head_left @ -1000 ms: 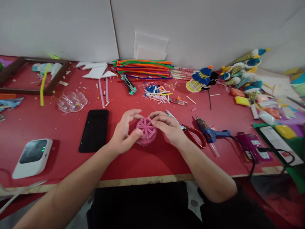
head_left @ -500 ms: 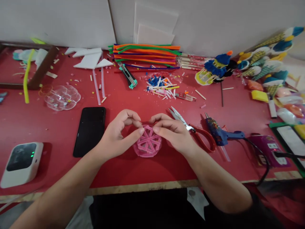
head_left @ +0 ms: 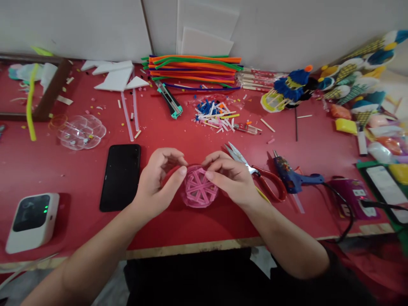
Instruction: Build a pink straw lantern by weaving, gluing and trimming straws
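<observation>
The left hand [head_left: 162, 178] is now shifted slightly outward, its hold indeterminable, while the pink spoked disc [head_left: 200, 188] between the hands is pinched by the right hand [head_left: 230, 175] and best steadied lightly.

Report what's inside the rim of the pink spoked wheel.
Pink strips cross inside the pink spoked wheel, with gaps between them. The right hand covers part of its upper right; its underside cannot be seen.

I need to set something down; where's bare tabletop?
Bare red tabletop lies between the white device and phone, and between the pink spoked piece and near edge. Crowded: back, around the pipe cleaners; right, around the scissors and glue gun.
</observation>
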